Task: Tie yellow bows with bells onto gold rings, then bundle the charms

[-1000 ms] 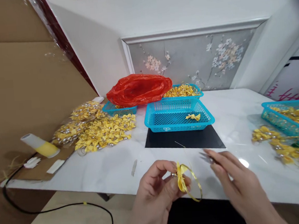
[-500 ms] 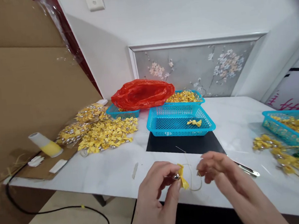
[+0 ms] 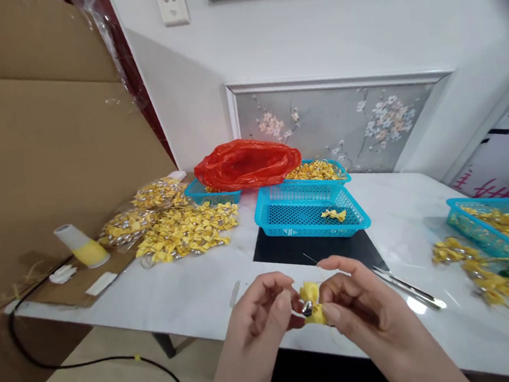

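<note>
A small yellow ribbon bow [image 3: 310, 291] with a shiny silver bead [image 3: 307, 308] at its middle is held above the front of the table. My right hand [image 3: 365, 303] pinches the bow's right side between thumb and fingers. Curled around its left side, my left hand [image 3: 261, 318] has fingertips against the bow by the bead, its thumb lifted off. A thin needle-like length [image 3: 310, 258] sticks out above the right fingers, and most of the cord is hidden behind that hand. Beyond, a blue basket [image 3: 314, 231] holds another yellow bow [image 3: 334, 215].
Piled yellow bows [image 3: 186, 229] lie at left, near a white-and-yellow bottle [image 3: 83, 247]. A red plastic bag [image 3: 247, 163] sits on baskets behind. Metal tweezers [image 3: 410, 288] lie right of my hand, beside a black mat [image 3: 281, 249]. A filled blue basket [image 3: 485, 233] stands far right.
My right hand has moved left from the loose cord and now grips the bow. The left thumb has come off the bead, and the bow has turned to face me more.
</note>
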Demonstrator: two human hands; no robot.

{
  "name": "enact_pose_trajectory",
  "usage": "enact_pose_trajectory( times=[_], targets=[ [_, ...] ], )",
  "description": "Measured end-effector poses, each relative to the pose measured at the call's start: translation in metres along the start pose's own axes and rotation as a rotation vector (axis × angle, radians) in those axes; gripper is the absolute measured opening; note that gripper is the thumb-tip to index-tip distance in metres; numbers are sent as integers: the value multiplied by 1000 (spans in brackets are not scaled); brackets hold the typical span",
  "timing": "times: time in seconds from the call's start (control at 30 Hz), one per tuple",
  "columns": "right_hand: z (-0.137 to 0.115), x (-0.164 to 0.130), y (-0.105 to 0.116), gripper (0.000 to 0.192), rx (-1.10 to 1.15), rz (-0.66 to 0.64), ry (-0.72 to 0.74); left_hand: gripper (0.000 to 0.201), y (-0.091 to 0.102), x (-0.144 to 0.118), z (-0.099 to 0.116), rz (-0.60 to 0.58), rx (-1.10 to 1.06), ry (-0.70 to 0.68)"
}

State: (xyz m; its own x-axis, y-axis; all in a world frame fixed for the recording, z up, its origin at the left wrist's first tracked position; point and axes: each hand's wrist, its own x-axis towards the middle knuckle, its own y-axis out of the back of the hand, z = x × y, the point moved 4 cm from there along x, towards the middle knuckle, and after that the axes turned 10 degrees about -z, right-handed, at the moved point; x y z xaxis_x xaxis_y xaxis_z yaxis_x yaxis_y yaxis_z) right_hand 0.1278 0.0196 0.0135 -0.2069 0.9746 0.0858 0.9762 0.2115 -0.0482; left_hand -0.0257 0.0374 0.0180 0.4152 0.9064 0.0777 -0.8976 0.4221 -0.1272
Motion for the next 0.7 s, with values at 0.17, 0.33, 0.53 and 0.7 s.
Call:
enact_pose_trajectory(
  times=[0.17, 0.33, 0.53, 0.7],
  targets=[
    [0, 4, -9, 30, -147, -17, 74, 15, 3, 0, -2, -25, -33, -11],
    [3, 7, -18, 26, -212, -64, 92, 12, 4, -4, -5, -12, -314, 75],
    [1, 11, -20, 24, -210, -103, 84, 21, 13, -10, -11, -5, -471, 114],
    [2, 14, -23, 26, -184, -134, 62, 33, 19, -11, -14, -79, -530, 95]
  ],
)
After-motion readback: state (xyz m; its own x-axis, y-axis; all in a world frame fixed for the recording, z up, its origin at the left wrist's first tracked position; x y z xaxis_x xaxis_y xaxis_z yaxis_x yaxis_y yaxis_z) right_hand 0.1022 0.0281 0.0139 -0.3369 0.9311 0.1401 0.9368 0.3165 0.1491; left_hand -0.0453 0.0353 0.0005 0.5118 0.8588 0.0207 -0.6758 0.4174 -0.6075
